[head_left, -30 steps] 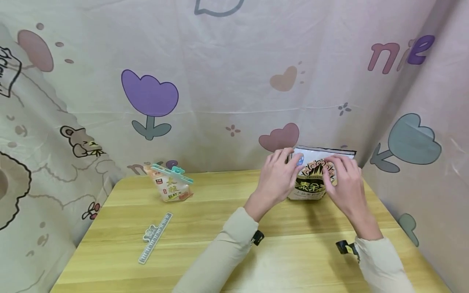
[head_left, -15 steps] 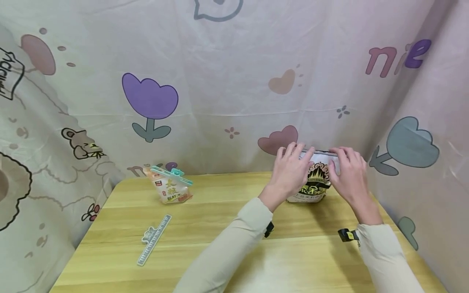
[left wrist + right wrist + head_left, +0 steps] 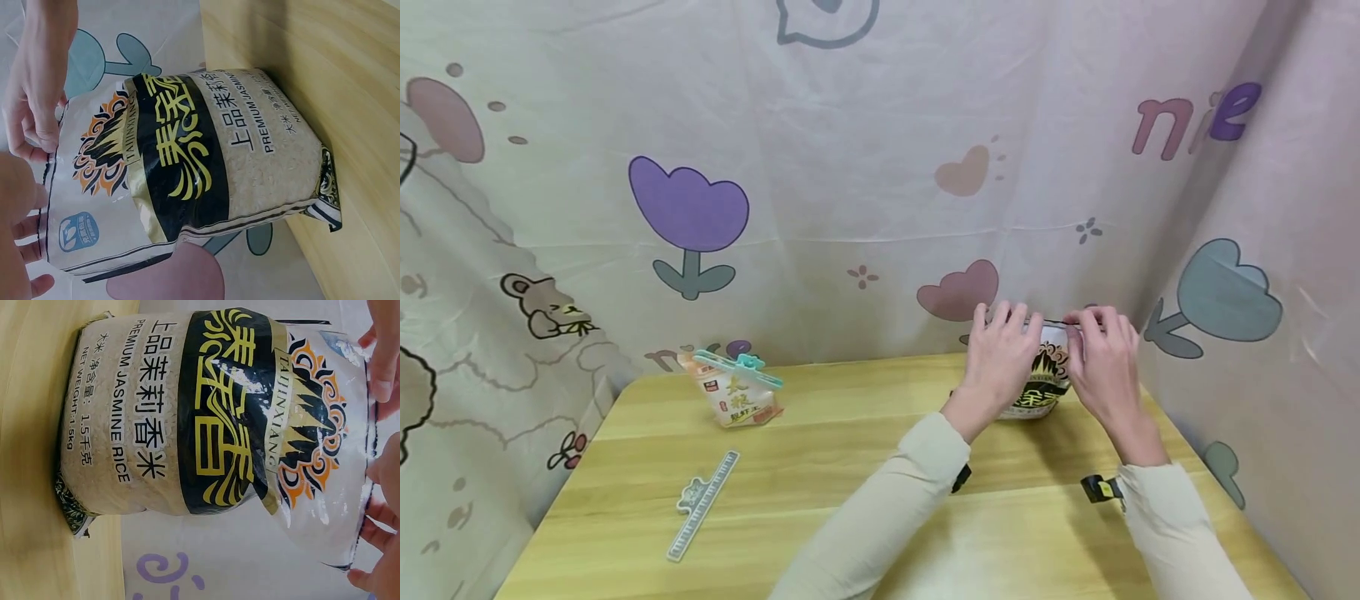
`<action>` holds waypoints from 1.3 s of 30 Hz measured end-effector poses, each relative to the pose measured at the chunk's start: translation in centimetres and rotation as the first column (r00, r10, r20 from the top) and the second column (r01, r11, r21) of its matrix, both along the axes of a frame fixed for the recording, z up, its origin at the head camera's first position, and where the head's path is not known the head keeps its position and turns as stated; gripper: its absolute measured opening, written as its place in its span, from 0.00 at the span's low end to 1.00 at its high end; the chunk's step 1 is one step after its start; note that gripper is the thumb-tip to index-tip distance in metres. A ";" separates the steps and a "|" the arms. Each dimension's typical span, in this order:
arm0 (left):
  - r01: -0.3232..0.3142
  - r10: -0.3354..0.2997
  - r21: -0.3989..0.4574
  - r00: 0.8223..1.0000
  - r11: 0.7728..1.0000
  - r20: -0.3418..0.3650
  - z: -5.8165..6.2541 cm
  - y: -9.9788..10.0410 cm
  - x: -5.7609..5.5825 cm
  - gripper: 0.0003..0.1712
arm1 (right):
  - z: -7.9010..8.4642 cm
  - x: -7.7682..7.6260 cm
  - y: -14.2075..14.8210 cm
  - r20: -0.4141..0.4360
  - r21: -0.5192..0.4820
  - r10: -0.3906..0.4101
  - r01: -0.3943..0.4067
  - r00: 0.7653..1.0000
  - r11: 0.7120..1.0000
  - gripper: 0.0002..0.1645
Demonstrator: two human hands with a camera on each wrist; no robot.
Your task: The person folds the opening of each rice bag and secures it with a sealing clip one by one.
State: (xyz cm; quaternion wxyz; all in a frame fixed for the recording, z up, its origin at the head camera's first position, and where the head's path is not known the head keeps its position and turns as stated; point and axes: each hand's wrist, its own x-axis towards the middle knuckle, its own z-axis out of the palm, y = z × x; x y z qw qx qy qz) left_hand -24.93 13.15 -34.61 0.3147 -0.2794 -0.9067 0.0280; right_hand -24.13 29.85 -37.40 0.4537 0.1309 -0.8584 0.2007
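A bag of jasmine rice (image 3: 1047, 367) stands upright near the back right of the table, its printed front facing me. Both hands are at its top edge. My left hand (image 3: 1002, 354) grips the left part of that edge, fingers over the back and thumb in front. The right hand (image 3: 1105, 358) pinches the edge further right, thumb toward the left hand. Rice grains show through the lower part of the bag (image 3: 125, 412) in the right wrist view. Seen from the left wrist, the upper part of the bag (image 3: 75, 187) is flattened and slack.
At the back left stands a small printed packet (image 3: 737, 402) with a teal sealing clip (image 3: 739, 367) across its top. A grey sealing clip (image 3: 703, 506) lies flat in front of it. A patterned curtain (image 3: 850, 167) hangs close behind the wooden table (image 3: 820, 467).
My hands have closed in on the bag's top edge, the left moving rightward, and now hold it. The head view has swung slightly right. Packet and clips lie as before.
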 end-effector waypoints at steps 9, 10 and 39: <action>0.033 -0.030 0.082 0.999 0.996 -0.036 -0.1 -0.5 -0.1 0.15 | 0.2 0.4 -0.5 0.005 0.067 0.027 -0.027 1.000 0.997 0.13; 0.041 -0.038 0.102 0.999 0.994 -0.030 -0.2 -0.6 -0.1 0.13 | 0.2 0.4 -0.6 0.005 0.069 0.032 -0.032 0.999 0.997 0.13; 0.240 -0.202 0.452 0.971 0.859 -0.131 -3.1 -4.5 -0.4 0.04 | -0.5 0.6 -5.5 -0.088 0.056 0.094 -0.090 0.992 0.994 0.11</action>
